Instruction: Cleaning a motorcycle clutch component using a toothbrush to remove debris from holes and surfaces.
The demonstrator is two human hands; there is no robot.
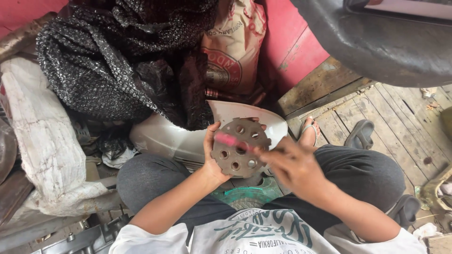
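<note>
Left grip (213, 155) clamped on perforated metal disc (240, 148); right grip (289, 164) clasps pink brush (231, 140) across disc face.

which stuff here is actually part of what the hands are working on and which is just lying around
In hand:
- round metal plate with holes, held by the left hand
- pink brush, held by the right hand, blurred

Lying about:
- black netting
- printed sack
- white curved panel
- grey sandal
</note>
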